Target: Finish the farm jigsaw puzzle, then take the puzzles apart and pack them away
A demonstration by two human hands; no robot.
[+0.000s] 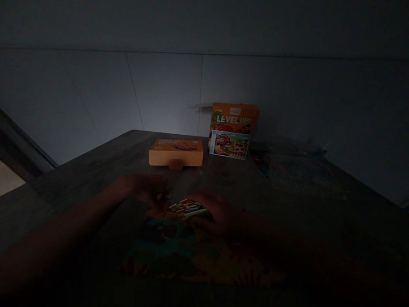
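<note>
Dim rm on my head cam: pale wall (166,94) w/ seams fills upper frame, dark table (124,155) below. Orange box (175,158) lies ctr, upright box (230,132) just right, clear plastic (302,175) far right. Loose flat pcs (189,208) sit ctr, at upper edge of pic sheet (184,256). L hand (147,190), left of pcs: fingers bent, can't tell if gripping. R hand (217,213): fingers + thumb apart around pcs' right side, grip unclear.

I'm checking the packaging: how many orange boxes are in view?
2: the flat-lying box on the far part of the table, and the upright box to its right in the picture, near the wall. Dark areas could hide others.
</note>
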